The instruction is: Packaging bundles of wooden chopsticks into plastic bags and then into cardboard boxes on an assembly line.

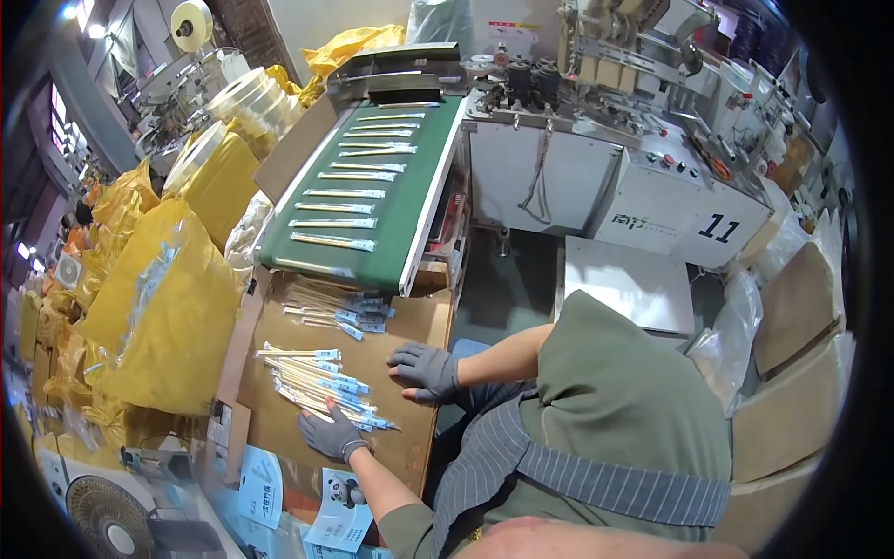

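Note:
My left hand (331,434), in a grey glove with bare fingertips, rests at the near side of a loose pile of wrapped chopsticks (321,380). Its fingers are apart, and the thumb touches the lowest packs. The wrappers are clear with light blue ends, mostly pointing right. Just right of the pile lies my right hand (426,372), gloved the same way, palm down with fingers stretched and nothing in them. Both hands are over a brown cardboard surface (396,438). A second bunch of wrapped chopsticks (340,310) lies farther back, below the conveyor's end.
A green conveyor belt (410,200) carries several spaced chopstick packs above the cardboard. Yellow sacks (163,317) crowd the left side. Printed blue sheets (340,512) and a fan (107,522) are near the front left. A white machine cabinet (666,210) stands behind right, cardboard boxes (792,401) at right.

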The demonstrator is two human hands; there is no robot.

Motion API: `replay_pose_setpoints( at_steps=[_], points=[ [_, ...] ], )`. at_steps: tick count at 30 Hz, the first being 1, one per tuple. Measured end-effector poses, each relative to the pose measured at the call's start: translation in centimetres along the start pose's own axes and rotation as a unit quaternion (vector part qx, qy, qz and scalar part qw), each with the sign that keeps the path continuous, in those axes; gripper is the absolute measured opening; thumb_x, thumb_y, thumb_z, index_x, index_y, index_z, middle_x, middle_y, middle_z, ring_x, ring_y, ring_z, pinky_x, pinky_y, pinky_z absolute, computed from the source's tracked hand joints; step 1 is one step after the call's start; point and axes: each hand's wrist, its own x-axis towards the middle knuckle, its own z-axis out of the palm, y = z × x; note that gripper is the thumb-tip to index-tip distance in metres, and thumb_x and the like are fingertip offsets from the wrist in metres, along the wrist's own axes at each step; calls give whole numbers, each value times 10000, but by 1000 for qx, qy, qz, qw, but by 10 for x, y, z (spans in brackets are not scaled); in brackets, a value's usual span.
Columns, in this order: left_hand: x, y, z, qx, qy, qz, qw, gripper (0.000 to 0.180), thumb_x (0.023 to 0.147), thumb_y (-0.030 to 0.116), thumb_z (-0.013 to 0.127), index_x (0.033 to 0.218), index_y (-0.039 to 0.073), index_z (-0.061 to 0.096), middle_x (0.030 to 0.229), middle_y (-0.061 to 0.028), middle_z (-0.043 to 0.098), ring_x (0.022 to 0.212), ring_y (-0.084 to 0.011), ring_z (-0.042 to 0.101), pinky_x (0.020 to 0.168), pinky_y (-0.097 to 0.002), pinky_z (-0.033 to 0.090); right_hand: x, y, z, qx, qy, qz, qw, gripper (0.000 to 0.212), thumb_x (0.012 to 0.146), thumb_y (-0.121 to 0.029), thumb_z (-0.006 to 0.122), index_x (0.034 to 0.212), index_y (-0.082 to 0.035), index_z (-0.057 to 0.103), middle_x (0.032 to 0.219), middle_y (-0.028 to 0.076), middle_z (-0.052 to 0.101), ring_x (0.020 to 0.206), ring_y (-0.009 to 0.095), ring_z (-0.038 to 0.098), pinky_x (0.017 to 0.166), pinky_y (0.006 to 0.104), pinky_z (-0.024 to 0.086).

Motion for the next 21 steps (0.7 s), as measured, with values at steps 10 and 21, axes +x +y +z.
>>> replay_pose_setpoints(
  at_steps=[10,21],
  points=[
    [1,-1,-1,6,-10,2,1000,643,855,481,546,1216,-50,511,1274,-225,504,1206,-354,452,1026,-447,320,2,3,0,12,9,-3,1000,381,806,-304,581,1078,-39,544,1145,177,521,1125,354,473,961,440,398],
    [-1,4,-4,21,-39,-15,999,646,863,450,552,1303,-14,459,1329,-230,458,1230,-374,421,1043,-462,310,130,133,-128,-60,193,-79,976,484,807,-233,642,1222,-28,501,1228,210,512,1187,385,466,1001,456,379]
  ],
)
